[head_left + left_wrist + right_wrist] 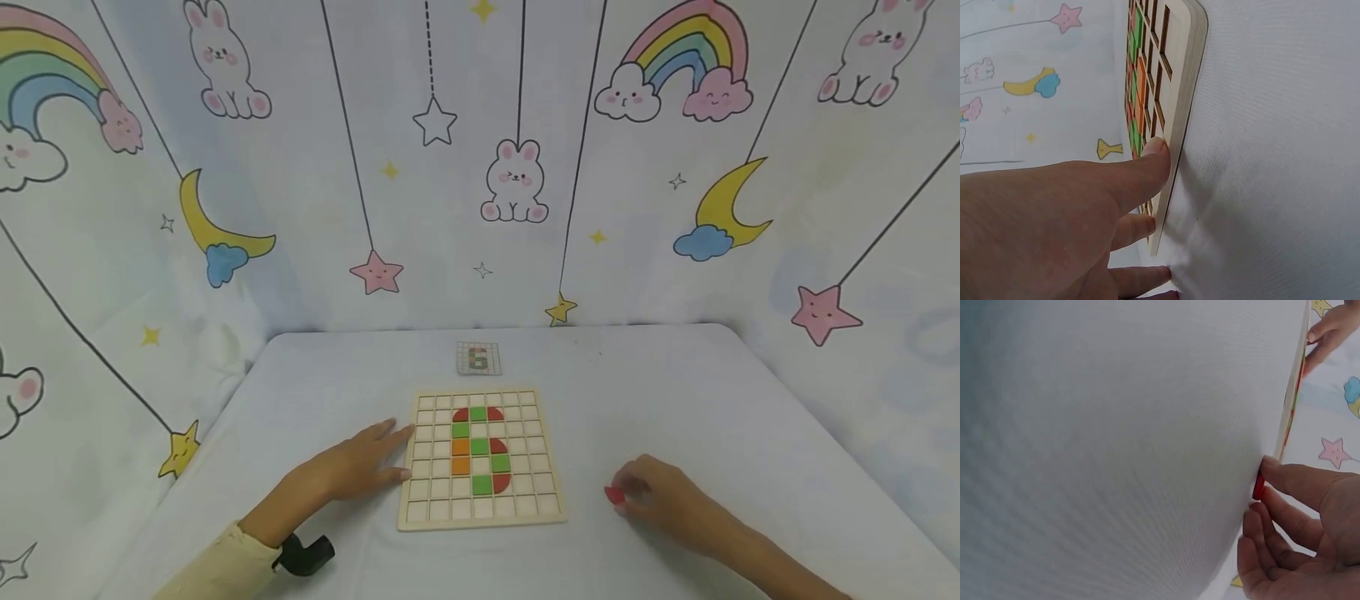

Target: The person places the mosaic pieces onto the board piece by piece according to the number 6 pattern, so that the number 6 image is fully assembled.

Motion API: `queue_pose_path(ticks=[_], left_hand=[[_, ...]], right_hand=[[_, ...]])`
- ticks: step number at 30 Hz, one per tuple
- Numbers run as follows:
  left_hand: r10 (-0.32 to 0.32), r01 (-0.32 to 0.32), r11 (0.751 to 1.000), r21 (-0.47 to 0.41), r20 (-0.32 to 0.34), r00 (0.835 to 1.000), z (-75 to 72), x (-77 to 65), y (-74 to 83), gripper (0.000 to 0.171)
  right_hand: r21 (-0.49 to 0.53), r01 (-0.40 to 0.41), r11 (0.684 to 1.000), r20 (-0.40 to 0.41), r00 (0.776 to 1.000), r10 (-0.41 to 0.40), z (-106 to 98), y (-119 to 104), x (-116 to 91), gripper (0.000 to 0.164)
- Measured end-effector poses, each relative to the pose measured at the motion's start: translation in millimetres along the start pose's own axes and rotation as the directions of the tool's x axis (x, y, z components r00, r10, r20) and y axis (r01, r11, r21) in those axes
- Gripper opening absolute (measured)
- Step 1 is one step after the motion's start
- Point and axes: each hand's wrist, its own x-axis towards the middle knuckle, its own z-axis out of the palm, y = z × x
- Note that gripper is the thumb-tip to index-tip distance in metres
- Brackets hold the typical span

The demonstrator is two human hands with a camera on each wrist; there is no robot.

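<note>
A square wooden grid board lies flat on the white table, with red, green and orange tiles set in several of its cells. My left hand rests at the board's left edge, fingers spread; in the left wrist view the thumb touches the wooden rim. To the right of the board, my right hand pinches a small red tile between thumb and finger. From the right wrist view, the red tile is seen edge-on, close to the tabletop.
Behind the board lies a small pattern card showing a similar coloured figure on a grid. A black device is strapped at the left wrist, by the sleeve. Patterned cloth with bunnies, stars and moons surrounds the white table.
</note>
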Motion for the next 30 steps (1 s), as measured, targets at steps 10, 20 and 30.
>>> queue_pose_path(ticks=[10, 20, 30], left_hand=[[0.007, -0.007, 1.0, 0.01, 0.003, 1.0, -2.1, -0.4, 1.2, 0.076], [-0.001, 0.001, 1.0, 0.006, -0.002, 1.0, -0.5, 0.3, 0.5, 0.074], [-0.007, 0.007, 1.0, 0.011, 0.001, 1.0, 0.3, 1.8, -0.7, 0.075]], right_hand=[[-0.016, 0.065, 0.998, -0.014, 0.998, -0.066, 3, -3, 5, 0.023], [0.036, 0.114, 0.993, -0.011, 0.993, -0.114, 10, -43, 27, 0.017], [0.112, 0.208, 0.972, 0.079, 0.973, -0.218, 35, -98, 55, 0.015]])
